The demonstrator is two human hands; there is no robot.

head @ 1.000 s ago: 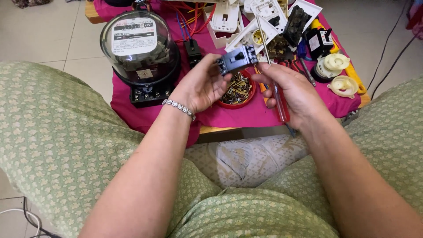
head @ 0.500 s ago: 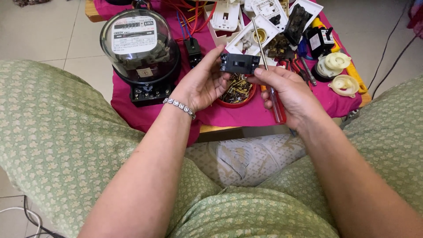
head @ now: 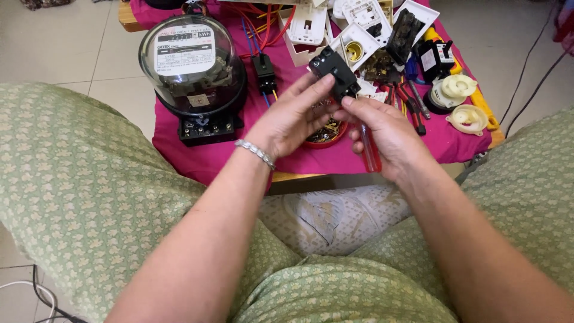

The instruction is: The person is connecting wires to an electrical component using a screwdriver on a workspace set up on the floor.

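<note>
Currently we pinch the black circuit breaker (head: 335, 73) between left hand (head: 293, 116) and right hand (head: 382, 134) above the table (head: 209, 158); the red-handled screwdriver (head: 369, 148) stays tucked in the right palm, not yet applied.

Bright, even daylight fills the scene, and shadows are soft and faint beneath the forearms and the low table's edge. The glass dome of the electric meter (head: 192, 66) carries mild white glare. Focus is sharp at centre, while wide-angle bending stretches the knees at the edges.
</note>
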